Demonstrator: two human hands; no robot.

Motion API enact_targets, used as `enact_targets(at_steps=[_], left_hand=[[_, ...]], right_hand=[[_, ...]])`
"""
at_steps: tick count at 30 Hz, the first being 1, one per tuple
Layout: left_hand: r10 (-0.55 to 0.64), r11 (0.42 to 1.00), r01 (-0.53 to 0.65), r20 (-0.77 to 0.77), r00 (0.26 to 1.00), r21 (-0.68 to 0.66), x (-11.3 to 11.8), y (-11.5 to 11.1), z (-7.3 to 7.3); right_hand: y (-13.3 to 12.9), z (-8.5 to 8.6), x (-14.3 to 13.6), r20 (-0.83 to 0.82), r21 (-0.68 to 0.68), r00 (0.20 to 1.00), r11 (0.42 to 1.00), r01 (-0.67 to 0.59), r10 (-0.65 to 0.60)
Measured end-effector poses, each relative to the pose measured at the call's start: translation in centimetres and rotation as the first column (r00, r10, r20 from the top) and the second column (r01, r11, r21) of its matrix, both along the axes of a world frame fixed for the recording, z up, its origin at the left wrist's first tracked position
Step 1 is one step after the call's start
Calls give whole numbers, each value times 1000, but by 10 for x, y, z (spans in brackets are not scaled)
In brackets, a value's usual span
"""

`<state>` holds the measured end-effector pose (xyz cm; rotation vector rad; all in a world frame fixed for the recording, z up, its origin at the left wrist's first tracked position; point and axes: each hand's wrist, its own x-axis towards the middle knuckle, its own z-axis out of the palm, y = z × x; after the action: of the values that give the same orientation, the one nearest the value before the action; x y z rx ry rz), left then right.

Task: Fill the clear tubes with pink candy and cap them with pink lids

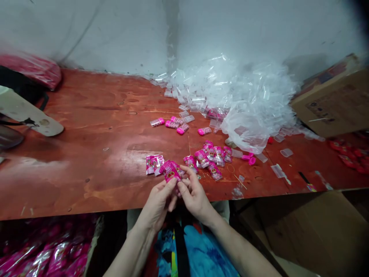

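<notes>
1. Pink packet: between your two hands, gripped at its near end, printed face projecting past your thumbs on the side away from you.
2. Left hand: narrow hold, thumb on the packet's near left part. Curled fingers beneath partly hidden.
3. Right hand: also narrowed on the packet, thumb at its near right edge; exact fingertip contacts underneath, cannot tell.
4. Flat sachets: overlapping on the red table, just left of your grip.
5. Loose pink packets: clustered near, right of your grip.
6. Pink-capped containers: beyond your grip, well apart from it.
7. Clear plastic pieces: heaped farther off, beyond and right of your hands.
</notes>
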<state>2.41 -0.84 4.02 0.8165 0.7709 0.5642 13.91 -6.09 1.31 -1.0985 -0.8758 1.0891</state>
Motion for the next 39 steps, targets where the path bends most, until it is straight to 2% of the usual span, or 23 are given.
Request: enact_targets(at_steps=[2, 6, 7, 11, 15, 18, 19, 21, 23, 25, 26, 27, 28, 30, 32, 33, 36, 39], left_hand=[[38, 998, -36, -44, 998, 43, 3, -4, -2], [78, 996, -75, -87, 993, 42, 9, -10, -1], [69, 997, -67, -76, 995, 26, 9, -10, 0], [61, 998, -61, -19, 998, -33, 5, -6, 4], [66, 996, -66, -1, 998, -59, 4, -2, 2], [99, 992, -96, 33, 995, -86, 9, -8, -1], [131, 988, -127, 45, 990, -90, 11, -10, -1], [179, 981, -175, 45, 983, -88, 13, -13, -2], [183, 981, -180, 28, 983, -74, 10, -10, -1], [146, 987, -145, 10, 989, -70, 6, -4, -1], [119, 990, -118, 7, 993, -78, 4, -1, -1], [96, 991, -95, 11, 995, -92, 2, 1, -1], [80, 991, -78, 16, 997, -108, 1, 2, -2], [88, 988, -85, 19, 996, -126, 3, 1, -4], [148, 981, -148, -6, 989, -124, 9, -6, -7], [187, 974, -189, -25, 982, -123, 12, -10, -9], [272, 952, -279, -71, 960, -125, 18, -19, -12], [245, 956, -251, -58, 968, -149, 16, -17, -10]], right_hand=[[0, -3, -2, 96, 21, 993, 997, 68, -70], [3, 0, -1, -182, -107, 983, 994, -28, 8], [4, 1, 0, -202, -113, 979, 993, -37, 13], [4, 4, 2, -14, -40, 999, 999, 31, -31], [-2, 4, 0, 149, -4, 987, 998, 57, -56], [-7, 6, -3, 420, 67, 890, 984, 164, -177], [-7, 6, -4, 450, 74, 870, 979, 190, -203], [-5, 6, -6, 329, 22, 926, 982, 190, -186], [0, 3, -6, 30, -91, 996, 992, 90, -88], [3, 0, -5, -235, -172, 972, 984, -54, 12], [4, -1, -4, -290, -186, 956, 978, -96, 39], [3, -2, -3, -276, -185, 960, 978, -98, 44], [2, -3, -3, -196, -167, 980, 984, -62, 28], [-2, -5, -4, 84, -86, 995, 995, 56, -49], [-6, -8, -6, 304, -24, 946, 992, 124, -111], [-6, -10, -8, 338, -23, 934, 991, 135, -119], [-5, -18, -12, 205, -74, 969, 985, 153, -135], [-5, -19, -10, -19, -84, 996, 992, 90, -92]])
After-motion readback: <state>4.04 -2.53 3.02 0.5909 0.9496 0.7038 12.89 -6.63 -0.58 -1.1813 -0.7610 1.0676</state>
